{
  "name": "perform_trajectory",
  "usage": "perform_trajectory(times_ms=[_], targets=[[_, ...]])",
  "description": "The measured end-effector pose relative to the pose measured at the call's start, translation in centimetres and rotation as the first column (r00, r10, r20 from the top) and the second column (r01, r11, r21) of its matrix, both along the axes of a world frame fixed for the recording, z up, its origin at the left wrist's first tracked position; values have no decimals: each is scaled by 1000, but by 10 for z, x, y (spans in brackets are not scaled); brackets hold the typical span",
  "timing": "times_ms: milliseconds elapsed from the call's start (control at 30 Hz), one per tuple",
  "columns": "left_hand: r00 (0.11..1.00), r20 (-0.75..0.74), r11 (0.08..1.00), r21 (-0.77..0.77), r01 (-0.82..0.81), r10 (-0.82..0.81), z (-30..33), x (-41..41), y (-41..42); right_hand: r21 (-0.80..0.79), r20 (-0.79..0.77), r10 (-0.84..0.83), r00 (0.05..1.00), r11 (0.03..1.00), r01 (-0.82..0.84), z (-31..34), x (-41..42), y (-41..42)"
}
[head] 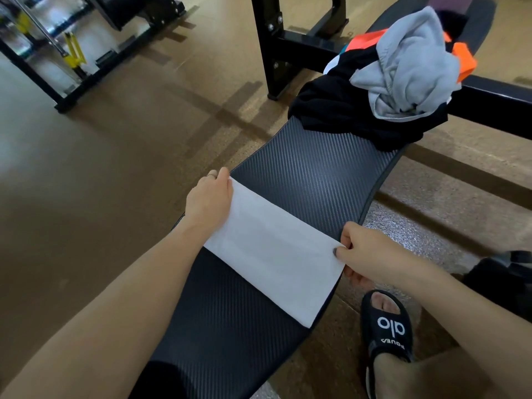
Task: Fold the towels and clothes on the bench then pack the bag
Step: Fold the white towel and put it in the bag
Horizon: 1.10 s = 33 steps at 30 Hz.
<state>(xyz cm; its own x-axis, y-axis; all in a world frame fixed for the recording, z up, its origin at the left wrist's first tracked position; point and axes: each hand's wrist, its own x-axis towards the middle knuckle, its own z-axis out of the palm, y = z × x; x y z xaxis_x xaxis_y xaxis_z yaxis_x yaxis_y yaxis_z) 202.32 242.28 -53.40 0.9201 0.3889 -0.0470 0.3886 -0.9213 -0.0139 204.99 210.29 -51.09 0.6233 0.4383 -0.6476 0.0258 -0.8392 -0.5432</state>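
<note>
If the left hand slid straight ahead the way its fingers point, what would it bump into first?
Probably the heap of clothes at the bench's far end. The left hand holds the white towel's corner, and only bare bench lies between. Depth is hard to judge.

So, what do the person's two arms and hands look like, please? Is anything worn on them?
Both forearms are bare, with no sleeves, watch or gloves in view. The left hand wears a thin ring on one finger near the top of the hand. The right hand shows no ring; its thumbnail looks dark, possibly painted. No cables or markings are visible.
</note>
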Motion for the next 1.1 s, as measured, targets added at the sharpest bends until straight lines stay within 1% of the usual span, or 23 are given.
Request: perform_trajectory(times_ms=[100,167,200,233,267,300,333,367,433,500,567,633,667,733,767,800,833,867,900,933,967,1033,1100], targets=[[994,-103,988,152,-16,32,16,3,-3,-14,144,4,990,1000,-2,-5,-6,-3],[998,-65,964,267,17,0,30,-10,-20,27,203,-47,978,999,42,-8,-13,-5],[999,-21,964,262,51,-47,35,-21,-34,56,217,-83,973,996,72,-10,-17,-6],[994,23,974,204,99,-106,40,-37,-54,93,221,-124,968,990,105,-12,-20,-7],[987,43,983,101,152,-157,43,-55,-76,132,215,-167,962,981,140,-14,-23,-8],[980,31,980,-27,198,-197,45,-75,-100,173,193,-213,958,968,180,-17,-26,-9],[971,-24,963,-130,234,-239,45,-97,-122,211,157,-259,953,951,224,-19,-28,-10],[951,-93,945,-178,275,-295,43,-119,-142,239,107,-300,948,933,269,-20,-30,-11],[891,-178,907,-142,396,-417,28,-157,-167,269,-27,-366,930,894,360,-22,-34,-14],[864,-165,878,-28,478,-476,9,-180,-173,270,-123,-383,916,875,402,-22,-41,-16],[863,-117,866,49,498,-491,1,-189,-169,271,-145,-368,918,878,394,-22,-48,-19],[850,-77,846,85,526,-521,1,-195,-166,278,-116,-360,926,883,378,-23,-54,-23],[843,-58,837,95,538,-535,0,-197,-165,282,-66,-346,936,893,350,-25,-56,-24],[829,-31,822,110,558,-559,2,-200,-161,289,104,-285,953,925,245,-25,-61,-27],[824,-25,817,116,565,-567,3,-200,-159,283,227,-223,948,947,155,-24,-66,-28],[818,-15,810,128,572,-576,4,-199,-157,258,401,-125,908,966,20,-23,-69,-30],[809,-1,801,141,582,-588,5,-198,-156,202,577,10,817,967,-155,-23,-72,-32],[799,10,792,147,593,-601,7,-196,-154,122,709,158,687,933,-339,-20,-74,-32],[789,13,781,151,605,-614,9,-194,-154,29,774,296,560,867,-497,-19,-75,-32],[777,13,769,155,620,-629,10,-193,-153,-70,788,418,452,790,-609,-20,-75,-31],[765,13,757,157,634,-644,11,-193,-153,-155,767,517,379,724,-673,-20,-75,-31],[753,13,746,152,649,-658,13,-194,-151,-260,709,626,325,660,-705,-23,-72,-30],[774,22,769,140,624,-632,15,-192,-151,-276,716,619,322,675,-684,-28,-68,-30]])
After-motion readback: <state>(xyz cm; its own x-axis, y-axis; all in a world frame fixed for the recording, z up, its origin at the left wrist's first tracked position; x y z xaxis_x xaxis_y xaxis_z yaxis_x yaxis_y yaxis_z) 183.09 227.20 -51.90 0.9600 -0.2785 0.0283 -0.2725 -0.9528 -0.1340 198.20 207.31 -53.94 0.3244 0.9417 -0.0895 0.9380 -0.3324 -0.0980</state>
